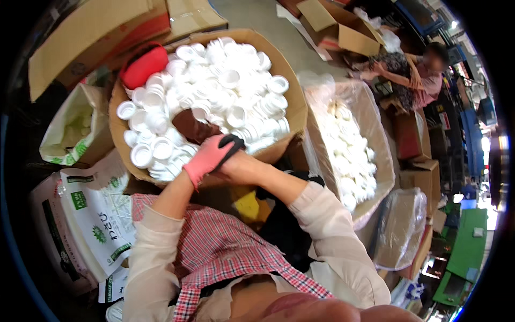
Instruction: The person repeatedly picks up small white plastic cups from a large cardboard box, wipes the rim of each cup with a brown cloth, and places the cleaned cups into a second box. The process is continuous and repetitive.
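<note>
My left hand (210, 156), in a pink glove with black fingertips, lies closed across my right hand (232, 167), at the near rim of a large cardboard box (294, 88). The right hand looks bare, and its fingers are hidden beneath the glove. Just beyond both hands a brown, limp-looking piece (194, 126) rests over the white caps (225, 88); I cannot tell its kind or whether a hand grips it. Round, ring-shaped white caps are heaped high in the box. A red scoop-like container (145, 66) leans at the box's far left.
To the right stands a plastic-lined box (383, 155) of white pieces (348, 155). Printed white sacks (99, 209) and an open bag (75, 131) lie at left. Farther off, a person (413, 78) sits near an open carton (340, 29). Green machinery (464, 249) stands at far right.
</note>
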### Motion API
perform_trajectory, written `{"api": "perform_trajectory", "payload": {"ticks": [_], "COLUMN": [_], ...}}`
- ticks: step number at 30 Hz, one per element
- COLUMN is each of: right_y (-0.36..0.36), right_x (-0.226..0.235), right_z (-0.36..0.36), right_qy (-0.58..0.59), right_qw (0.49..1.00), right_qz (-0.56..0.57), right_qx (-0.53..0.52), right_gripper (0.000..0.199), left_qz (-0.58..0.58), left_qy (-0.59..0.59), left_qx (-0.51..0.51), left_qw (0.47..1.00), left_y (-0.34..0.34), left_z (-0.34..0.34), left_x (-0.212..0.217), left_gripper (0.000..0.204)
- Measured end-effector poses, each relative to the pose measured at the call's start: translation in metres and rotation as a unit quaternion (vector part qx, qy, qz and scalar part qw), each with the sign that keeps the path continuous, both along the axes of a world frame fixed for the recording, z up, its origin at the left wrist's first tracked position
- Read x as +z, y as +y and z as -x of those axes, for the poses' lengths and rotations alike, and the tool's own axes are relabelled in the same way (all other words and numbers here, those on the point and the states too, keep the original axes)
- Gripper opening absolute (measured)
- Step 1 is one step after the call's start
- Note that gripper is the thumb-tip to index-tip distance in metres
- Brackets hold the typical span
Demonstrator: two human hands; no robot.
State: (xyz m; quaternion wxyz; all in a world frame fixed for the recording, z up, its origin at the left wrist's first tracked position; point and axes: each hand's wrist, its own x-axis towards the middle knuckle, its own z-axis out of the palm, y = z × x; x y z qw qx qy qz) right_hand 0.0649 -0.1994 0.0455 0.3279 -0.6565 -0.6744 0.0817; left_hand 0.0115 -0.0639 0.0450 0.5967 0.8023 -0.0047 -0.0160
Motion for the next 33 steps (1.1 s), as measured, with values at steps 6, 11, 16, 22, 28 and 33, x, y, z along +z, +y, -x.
{"api": "perform_trajectory", "payload": {"ticks": [6, 11, 16, 22, 28, 33], "right_y": [0.0, -0.02, 0.002, 0.055, 0.05, 0.032], "right_x": [0.003, 0.037, 0.097, 0.163, 0.182, 0.115], "right_z": [-0.028, -0.061, -0.078, -0.115, -0.111, -0.095], "right_qy": [-0.057, -0.095, -0.181, -0.214, -0.193, -0.126], "right_qw": [0.997, 0.935, 0.909, 0.885, 0.898, 0.944], "right_qz": [-0.002, -0.107, -0.174, -0.222, -0.116, 0.041], "right_qx": [-0.052, -0.324, -0.332, -0.349, -0.378, -0.302], "right_gripper": [0.022, 0.07, 0.086, 0.087, 0.091, 0.083], "left_qz": [0.022, 0.077, 0.051, 0.048, 0.072, 0.001], "left_qy": [-0.061, -0.07, -0.039, -0.023, 0.0, -0.056], "left_qx": [0.175, 0.194, 0.142, 0.119, 0.135, 0.151], "left_qw": [0.983, 0.975, 0.988, 0.991, 0.988, 0.987], "left_y": [0.025, 0.023, 0.02, 0.003, 0.005, 0.007], "left_z": [-0.008, -0.006, -0.009, -0.022, -0.023, -0.017], "left_x": [-0.022, 0.019, 0.0, 0.003, 0.008, 0.018], "left_gripper": [0.037, 0.032, 0.034, 0.036, 0.038, 0.039]}}
